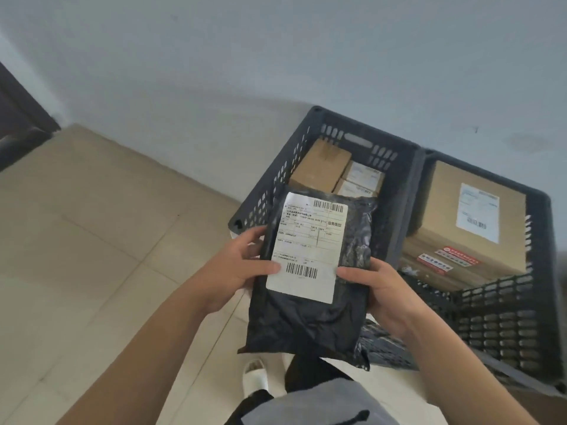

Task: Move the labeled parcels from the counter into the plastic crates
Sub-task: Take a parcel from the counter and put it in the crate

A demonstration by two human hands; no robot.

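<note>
– What sits in the containers?

– Two dark grey perforated plastic crates stand side by side against the wall. The left crate holds a plain brown cardboard box and two small labelled boxes just beside it. The right crate holds a large brown cardboard carton with a white label and red stickers.

– And the room?

– Beige floor tiles, a pale grey wall, a dark doorframe at far left. A white slipper shows below.

– Where is the parcel?

– A crinkled black plastic mailer bag with a white barcoded shipping label is held up in front of the left crate. The left hand grips its left edge, thumb on the label; the right hand grips its right edge, fingers curled behind
</note>
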